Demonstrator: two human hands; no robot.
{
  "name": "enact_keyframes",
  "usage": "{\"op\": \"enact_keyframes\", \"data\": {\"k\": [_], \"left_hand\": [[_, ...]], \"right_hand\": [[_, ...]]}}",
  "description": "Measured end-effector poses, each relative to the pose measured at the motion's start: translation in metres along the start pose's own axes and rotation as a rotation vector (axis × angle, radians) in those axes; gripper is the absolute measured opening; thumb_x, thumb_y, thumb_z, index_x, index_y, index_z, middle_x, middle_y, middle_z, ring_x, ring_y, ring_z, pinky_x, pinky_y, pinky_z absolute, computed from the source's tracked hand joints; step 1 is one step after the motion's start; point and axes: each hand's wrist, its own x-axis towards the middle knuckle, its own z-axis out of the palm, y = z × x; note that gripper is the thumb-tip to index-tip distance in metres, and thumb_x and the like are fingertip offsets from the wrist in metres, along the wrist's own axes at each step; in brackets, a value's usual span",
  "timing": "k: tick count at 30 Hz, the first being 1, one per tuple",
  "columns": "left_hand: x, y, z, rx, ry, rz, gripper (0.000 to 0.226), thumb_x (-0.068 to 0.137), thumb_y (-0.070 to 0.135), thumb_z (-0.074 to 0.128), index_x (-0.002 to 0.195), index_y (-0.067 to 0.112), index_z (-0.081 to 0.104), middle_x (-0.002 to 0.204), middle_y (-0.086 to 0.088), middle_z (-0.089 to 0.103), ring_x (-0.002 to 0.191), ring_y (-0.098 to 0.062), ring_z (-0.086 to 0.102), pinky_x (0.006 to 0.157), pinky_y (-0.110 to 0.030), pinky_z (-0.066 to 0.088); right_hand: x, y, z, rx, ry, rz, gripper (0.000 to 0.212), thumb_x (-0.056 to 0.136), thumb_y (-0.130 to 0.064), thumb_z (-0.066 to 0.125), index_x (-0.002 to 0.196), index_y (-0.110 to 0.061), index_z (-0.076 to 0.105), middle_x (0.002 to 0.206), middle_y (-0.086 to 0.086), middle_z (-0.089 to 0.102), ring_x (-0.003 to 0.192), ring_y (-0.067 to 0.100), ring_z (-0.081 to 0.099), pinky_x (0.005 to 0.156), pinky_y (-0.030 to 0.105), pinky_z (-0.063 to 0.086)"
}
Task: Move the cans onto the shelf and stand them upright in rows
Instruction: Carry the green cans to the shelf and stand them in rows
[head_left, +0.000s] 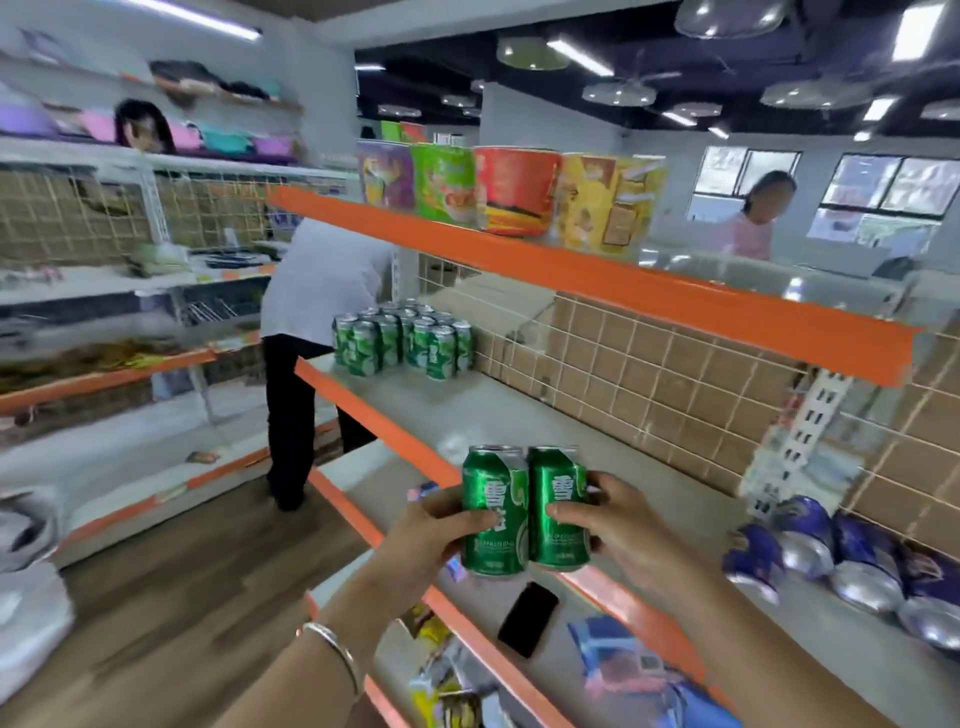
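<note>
My left hand (431, 525) grips the left can (493, 512), my right hand (618, 525) the right can (558, 506). A black phone (527, 618) lies on the shelf (519, 415) below; blue cans (841, 566) lie sideways nearby.

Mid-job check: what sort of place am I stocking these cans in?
Probably a small shop or supermarket: orange-edged shelving, a block of green cans standing upright on the shelf, and packaged goods lined along the top shelf.

Wood-plank floor (197, 582), dark ceiling (649, 57) with strip lights (579, 56), windows (888, 187) far right, white wall (545, 124)
</note>
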Motion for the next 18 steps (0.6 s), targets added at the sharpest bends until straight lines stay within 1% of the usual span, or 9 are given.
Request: {"op": "enact_keyframes", "data": {"k": [2, 4, 7, 8, 10, 12, 14, 16, 18], "left_hand": [[0.012, 0.011, -0.028, 0.002, -0.003, -0.001, 0.026, 0.071, 0.003, 0.069, 0.095, 0.008, 0.075, 0.103, -0.014, 0.072, 0.092, -0.023, 0.070, 0.073, -0.024, 0.055], [0.023, 0.020, -0.052, 0.010, 0.005, -0.015, 0.026, 0.068, 0.005, 0.069, 0.093, 0.010, 0.075, 0.102, -0.012, 0.073, 0.093, -0.023, 0.069, 0.076, -0.026, 0.056], [0.039, 0.028, -0.086, 0.006, 0.036, -0.035, 0.035, 0.070, 0.005, 0.072, 0.105, 0.007, 0.070, 0.110, -0.016, 0.070, 0.102, -0.030, 0.066, 0.090, -0.035, 0.053], [0.044, 0.028, -0.096, -0.001, 0.044, -0.038, 0.037, 0.072, 0.003, 0.072, 0.108, 0.004, 0.067, 0.112, -0.017, 0.069, 0.104, -0.031, 0.065, 0.093, -0.038, 0.051], [0.057, 0.029, -0.114, -0.023, 0.062, -0.034, 0.038, 0.074, 0.000, 0.071, 0.111, 0.001, 0.066, 0.113, -0.019, 0.068, 0.107, -0.034, 0.064, 0.098, -0.043, 0.048], [0.072, 0.030, -0.131, -0.056, 0.086, -0.026, 0.040, 0.070, 0.002, 0.072, 0.110, 0.002, 0.067, 0.112, -0.020, 0.068, 0.108, -0.036, 0.063, 0.100, -0.045, 0.046], [0.090, 0.034, -0.149, -0.059, 0.085, -0.016, 0.038, 0.069, 0.003, 0.075, 0.107, 0.005, 0.070, 0.111, -0.019, 0.068, 0.107, -0.035, 0.063, 0.100, -0.045, 0.046], [0.113, 0.041, -0.165, -0.032, 0.083, 0.001, 0.031, 0.068, 0.002, 0.076, 0.097, 0.011, 0.075, 0.106, -0.015, 0.071, 0.101, -0.030, 0.067, 0.093, -0.038, 0.052], [0.138, 0.045, -0.178, -0.007, 0.056, 0.021, 0.027, 0.068, 0.001, 0.075, 0.091, 0.014, 0.077, 0.101, -0.012, 0.073, 0.096, -0.025, 0.069, 0.085, -0.031, 0.055]], "right_hand": [[0.020, -0.003, 0.024, 0.015, -0.004, -0.006, 0.039, 0.071, 0.005, 0.073, 0.107, -0.005, 0.060, 0.092, 0.013, 0.070, 0.072, 0.022, 0.071, 0.056, 0.028, 0.053], [0.040, -0.004, 0.045, 0.033, -0.007, 0.005, 0.043, 0.069, 0.004, 0.076, 0.108, -0.004, 0.060, 0.094, 0.015, 0.071, 0.078, 0.028, 0.071, 0.063, 0.034, 0.055], [0.066, -0.006, 0.072, 0.045, -0.025, 0.018, 0.047, 0.064, 0.002, 0.078, 0.107, -0.002, 0.061, 0.094, 0.018, 0.072, 0.086, 0.036, 0.070, 0.077, 0.050, 0.056], [0.075, -0.006, 0.079, 0.039, -0.031, 0.021, 0.046, 0.065, 0.002, 0.078, 0.107, -0.003, 0.061, 0.095, 0.019, 0.072, 0.087, 0.036, 0.070, 0.079, 0.051, 0.056], [0.095, -0.009, 0.092, 0.031, -0.049, 0.025, 0.041, 0.068, 0.004, 0.076, 0.106, -0.005, 0.062, 0.094, 0.017, 0.072, 0.085, 0.034, 0.071, 0.074, 0.045, 0.056], [0.118, -0.012, 0.104, 0.012, -0.072, 0.019, 0.042, 0.068, 0.002, 0.077, 0.107, -0.005, 0.062, 0.092, 0.013, 0.073, 0.082, 0.029, 0.071, 0.070, 0.039, 0.055], [0.144, -0.013, 0.115, -0.042, -0.075, 0.005, 0.041, 0.071, -0.001, 0.077, 0.108, -0.007, 0.062, 0.092, 0.010, 0.073, 0.082, 0.027, 0.072, 0.069, 0.037, 0.055], [0.170, -0.014, 0.124, -0.057, -0.066, -0.009, 0.040, 0.073, -0.003, 0.076, 0.109, -0.009, 0.062, 0.095, 0.010, 0.072, 0.085, 0.027, 0.071, 0.073, 0.039, 0.056], [0.198, -0.015, 0.130, -0.046, -0.055, -0.018, 0.041, 0.073, -0.004, 0.076, 0.111, -0.010, 0.061, 0.097, 0.010, 0.072, 0.085, 0.026, 0.071, 0.072, 0.038, 0.056]]}}
